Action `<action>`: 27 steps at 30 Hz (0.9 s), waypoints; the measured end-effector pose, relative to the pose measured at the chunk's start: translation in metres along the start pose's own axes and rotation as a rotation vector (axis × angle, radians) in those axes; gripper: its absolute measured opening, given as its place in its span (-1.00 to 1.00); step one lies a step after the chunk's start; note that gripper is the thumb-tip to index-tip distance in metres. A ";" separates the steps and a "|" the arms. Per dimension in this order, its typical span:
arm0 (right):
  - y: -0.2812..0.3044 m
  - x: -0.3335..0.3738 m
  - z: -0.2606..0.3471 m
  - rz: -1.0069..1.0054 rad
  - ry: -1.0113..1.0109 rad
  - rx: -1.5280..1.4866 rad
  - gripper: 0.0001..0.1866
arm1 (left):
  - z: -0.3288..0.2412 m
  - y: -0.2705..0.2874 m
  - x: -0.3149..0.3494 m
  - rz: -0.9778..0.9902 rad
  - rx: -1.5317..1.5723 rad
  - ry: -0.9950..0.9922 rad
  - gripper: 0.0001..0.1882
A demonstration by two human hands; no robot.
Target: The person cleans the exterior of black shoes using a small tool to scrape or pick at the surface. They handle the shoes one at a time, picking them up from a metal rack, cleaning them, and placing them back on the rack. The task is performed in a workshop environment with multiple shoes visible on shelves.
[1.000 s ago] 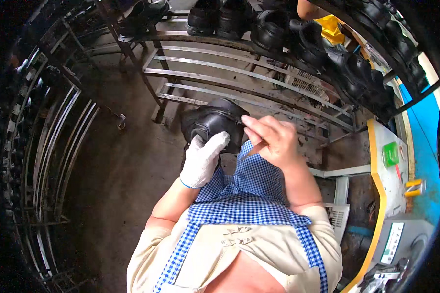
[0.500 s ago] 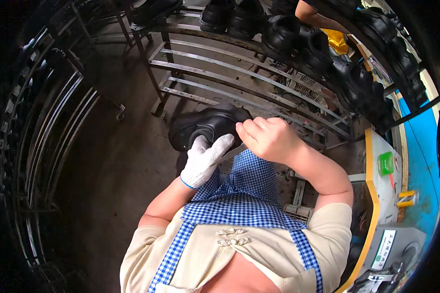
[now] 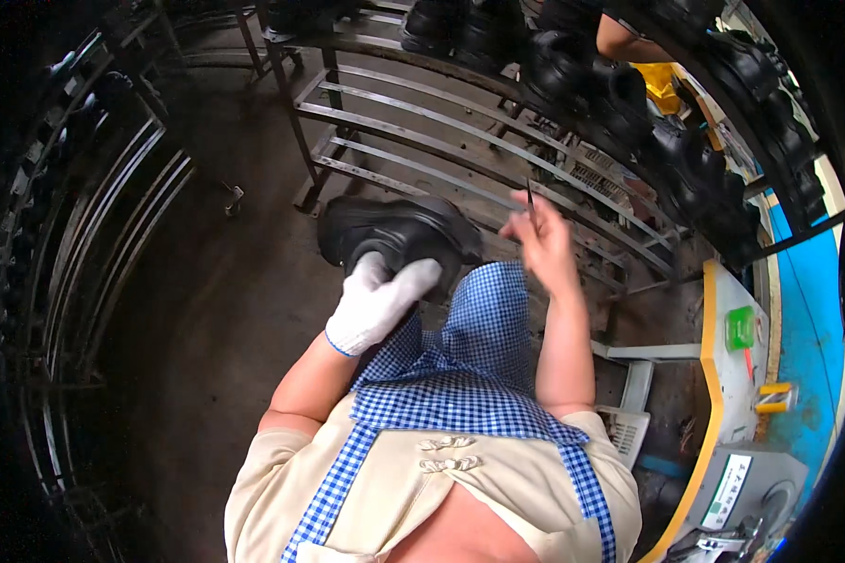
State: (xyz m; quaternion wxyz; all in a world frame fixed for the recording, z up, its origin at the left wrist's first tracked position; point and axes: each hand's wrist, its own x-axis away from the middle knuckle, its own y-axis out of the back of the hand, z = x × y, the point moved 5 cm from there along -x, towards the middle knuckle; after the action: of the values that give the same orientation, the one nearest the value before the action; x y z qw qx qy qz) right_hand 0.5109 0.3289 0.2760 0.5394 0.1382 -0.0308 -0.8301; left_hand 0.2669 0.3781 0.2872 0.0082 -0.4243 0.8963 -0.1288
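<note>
A black shoe [image 3: 394, 223] is held out over my lap, lying sideways. My left hand [image 3: 376, 298], in a white knitted glove with a blue cuff edge, is closed on it, thumb apart from the other fingers and the fingertips at the shoe's opening. Bare and slightly blurred, my right hand [image 3: 541, 242] is raised to the right of the shoe, apart from it. A thin dark pointed strip [image 3: 530, 199] sticks up from its closed fingers; its exact kind is too small to make out.
Metal racks stand ahead, with more black shoes [image 3: 549, 61] along the top bars [image 3: 413, 122]. Another rack [image 3: 84, 244] is at the left. On the right is a yellow-edged workbench [image 3: 714, 347] with a green container [image 3: 740, 328] and a grey machine [image 3: 751, 497]. Another person's arm [image 3: 624, 42] shows beyond the shoes.
My right hand has left the shoe's right end and moved right, its forearm now upright, with the thin strip showing. The left hand and shoe have shifted slightly left.
</note>
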 end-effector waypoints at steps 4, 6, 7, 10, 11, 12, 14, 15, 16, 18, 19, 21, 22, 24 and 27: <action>-0.047 0.030 -0.028 0.371 -0.028 -0.288 -0.18 | -0.002 -0.023 -0.007 0.280 -0.836 -0.497 -0.79; -0.058 0.050 -0.066 0.360 -0.329 -0.361 -0.11 | 0.027 -0.028 -0.003 0.345 -1.089 -0.533 -0.78; -0.058 0.064 -0.097 0.294 -0.553 -0.442 -0.09 | 0.040 -0.029 -0.001 0.340 -1.146 -0.495 -0.76; -0.063 0.090 -0.105 0.129 -0.767 -0.548 -0.23 | 0.017 -0.037 0.012 0.460 -1.183 -0.495 -0.66; -0.065 0.091 -0.133 0.244 -0.662 -0.824 -0.28 | -0.002 -0.039 0.018 0.504 -1.118 -0.509 -0.64; -0.067 0.091 -0.125 0.230 -0.624 -0.867 -0.37 | -0.014 -0.036 0.024 0.541 -1.045 -0.448 -0.63; -0.067 0.090 -0.141 0.224 -0.463 -0.899 -0.41 | -0.044 -0.019 0.020 0.367 -0.795 -0.769 -0.53; -0.068 0.085 -0.148 0.229 -0.381 -0.913 -0.43 | -0.056 -0.007 0.020 0.271 -0.664 -0.919 -0.46; -0.077 0.079 -0.148 0.270 -0.627 -1.305 -0.47 | -0.054 0.012 0.015 0.014 -0.578 -0.856 -0.34; -0.078 0.074 -0.135 0.309 -0.614 -1.220 -0.50 | -0.035 0.042 -0.003 -0.346 -0.323 -0.733 -0.18; -0.078 0.073 -0.131 0.298 -0.556 -1.102 -0.51 | -0.039 0.047 -0.017 -0.442 -0.148 -0.681 -0.14; -0.083 0.080 -0.142 0.246 -0.623 -0.996 -0.52 | -0.033 0.050 -0.033 -0.315 0.351 -0.402 -0.10; -0.083 0.084 -0.147 0.219 -0.655 -0.943 -0.52 | -0.030 0.052 -0.035 -0.314 0.368 -0.343 -0.15; -0.067 0.079 -0.155 0.247 -0.722 -0.460 -0.54 | -0.030 0.052 -0.034 -0.298 0.299 -0.346 -0.22; -0.039 0.052 -0.142 0.269 -0.460 -0.245 -0.60 | -0.036 0.044 -0.032 -0.204 0.075 -0.411 -0.28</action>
State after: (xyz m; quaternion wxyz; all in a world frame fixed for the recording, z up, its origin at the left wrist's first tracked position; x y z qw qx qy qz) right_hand 0.4938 0.3119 0.1220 0.6362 -0.1251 -0.0700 -0.7581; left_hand 0.2494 0.4372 0.3084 0.1934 -0.5294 0.8228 -0.0730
